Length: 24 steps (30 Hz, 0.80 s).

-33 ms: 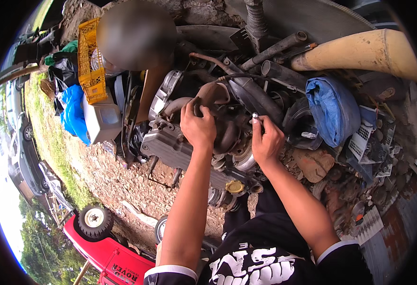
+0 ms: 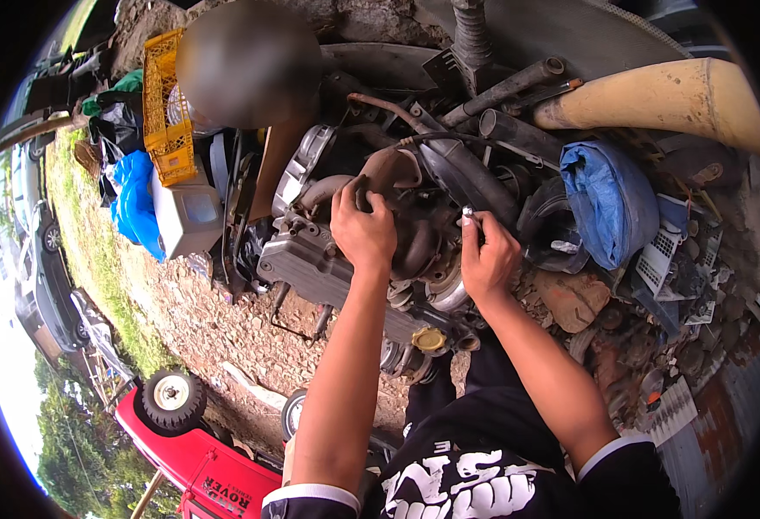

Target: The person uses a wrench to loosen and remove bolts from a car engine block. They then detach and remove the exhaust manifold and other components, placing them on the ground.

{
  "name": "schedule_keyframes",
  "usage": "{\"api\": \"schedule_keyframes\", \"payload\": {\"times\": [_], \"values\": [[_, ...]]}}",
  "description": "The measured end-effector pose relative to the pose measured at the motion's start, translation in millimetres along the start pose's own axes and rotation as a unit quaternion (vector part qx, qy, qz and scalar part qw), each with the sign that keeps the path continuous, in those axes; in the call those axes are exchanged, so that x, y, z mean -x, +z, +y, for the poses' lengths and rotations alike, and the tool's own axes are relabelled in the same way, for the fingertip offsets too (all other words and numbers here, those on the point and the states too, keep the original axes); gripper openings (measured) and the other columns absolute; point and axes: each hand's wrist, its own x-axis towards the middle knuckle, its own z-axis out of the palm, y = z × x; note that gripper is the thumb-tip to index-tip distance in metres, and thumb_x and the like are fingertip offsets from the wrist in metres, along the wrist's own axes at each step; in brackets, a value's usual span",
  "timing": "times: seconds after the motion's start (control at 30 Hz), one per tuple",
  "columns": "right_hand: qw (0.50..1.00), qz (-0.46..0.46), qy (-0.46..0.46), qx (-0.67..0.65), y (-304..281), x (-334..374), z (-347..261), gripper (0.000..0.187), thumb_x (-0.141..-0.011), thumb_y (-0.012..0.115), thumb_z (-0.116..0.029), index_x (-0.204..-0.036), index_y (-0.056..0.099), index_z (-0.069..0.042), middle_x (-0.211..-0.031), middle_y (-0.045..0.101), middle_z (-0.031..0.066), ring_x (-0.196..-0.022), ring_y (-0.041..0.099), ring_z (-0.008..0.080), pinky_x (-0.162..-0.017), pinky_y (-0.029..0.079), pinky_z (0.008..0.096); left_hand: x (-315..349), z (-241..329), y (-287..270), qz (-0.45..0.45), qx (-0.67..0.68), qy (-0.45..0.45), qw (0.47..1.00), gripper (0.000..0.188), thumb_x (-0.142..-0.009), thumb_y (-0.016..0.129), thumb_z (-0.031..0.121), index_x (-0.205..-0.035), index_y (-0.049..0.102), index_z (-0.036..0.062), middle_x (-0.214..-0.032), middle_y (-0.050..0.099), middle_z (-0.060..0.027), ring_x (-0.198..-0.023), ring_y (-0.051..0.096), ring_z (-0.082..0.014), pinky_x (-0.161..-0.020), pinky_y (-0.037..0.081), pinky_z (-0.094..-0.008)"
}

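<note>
A greasy engine (image 2: pixel 311 268) with a grey ribbed cover and a yellow-brown cap (image 2: pixel 428 338) lies in front of me. My left hand (image 2: pixel 364 232) is closed over it beside the rusty exhaust manifold (image 2: pixel 390 170). Its thumb and fingers curl together around something dark, too hidden to name. To the right of the round metal housing (image 2: pixel 446 290), my right hand (image 2: pixel 490 258) is pinched closed. A small shiny metal piece (image 2: pixel 468 211) sticks up at its thumb and forefinger; its kind is unclear.
A blue folded tarp (image 2: pixel 609 208), a large tan tube (image 2: pixel 657 99) and dark metal pipes (image 2: pixel 518 86) crowd the right and far sides. On the left are a yellow crate (image 2: pixel 168 112), a blue bag (image 2: pixel 133 208) and a red vehicle (image 2: pixel 194 463). A blurred round shape (image 2: pixel 250 65) stands beyond.
</note>
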Motion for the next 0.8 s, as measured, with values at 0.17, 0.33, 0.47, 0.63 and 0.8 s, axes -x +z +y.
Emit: {"api": "schedule_keyframes", "payload": {"times": [0.17,0.33,0.47,0.63,0.8], "values": [[0.999,-0.029,0.035,-0.004,-3.9,-3.0,-4.6,0.020,-0.096,0.065,-0.023,-0.089,0.066,-0.004,-0.079,0.070,0.0137,-0.073,0.068,0.0372,-0.065,0.050,0.0439,-2.0,5.2,-3.2,-0.014,0.009,-0.004,1.000,0.029,-0.088,0.061,0.014,-0.114,0.071,0.0037,-0.117,0.068,-0.0180,-0.107,0.065,-0.0388,-0.095,0.051,-0.0448],[0.998,-0.042,0.041,0.002,-4.1,-5.4,-5.4,0.020,-0.096,0.065,-0.022,-0.091,0.067,-0.003,-0.079,0.070,0.0140,-0.074,0.068,0.0368,-0.066,0.050,0.0443,-2.8,-3.5,2.3,0.011,0.005,0.012,1.000,0.029,-0.088,0.058,0.008,-0.114,0.071,0.0009,-0.113,0.070,-0.0195,-0.105,0.067,-0.0388,-0.093,0.051,-0.0440],[0.998,-0.051,0.041,0.002,-5.9,-6.2,-8.2,0.017,-0.095,0.066,-0.019,-0.090,0.066,-0.002,-0.081,0.069,0.0146,-0.075,0.068,0.0368,-0.067,0.050,0.0435,-2.0,-6.5,2.9,0.011,0.017,0.036,0.999,0.032,-0.087,0.053,0.003,-0.113,0.070,-0.0008,-0.114,0.069,-0.0197,-0.106,0.067,-0.0392,-0.093,0.052,-0.0441],[0.997,-0.044,0.058,0.004,-5.3,-10.7,-14.9,0.016,-0.094,0.066,-0.017,-0.089,0.065,-0.001,-0.079,0.068,0.0140,-0.073,0.068,0.0368,-0.065,0.050,0.0427,-3.4,-9.0,3.8,0.006,0.020,0.038,0.999,0.036,-0.085,0.050,0.002,-0.116,0.069,0.0001,-0.118,0.068,-0.0204,-0.108,0.066,-0.0402,-0.094,0.052,-0.0448],[0.997,-0.056,0.054,0.024,-5.0,-9.6,-14.6,0.016,-0.094,0.065,-0.017,-0.089,0.065,-0.002,-0.078,0.069,0.0143,-0.072,0.068,0.0368,-0.065,0.051,0.0426,-4.1,-6.9,0.9,-0.030,0.031,0.000,0.999,0.036,-0.087,0.054,0.006,-0.120,0.067,0.0002,-0.129,0.063,-0.0235,-0.118,0.060,-0.0421,-0.102,0.047,-0.0476]]}}
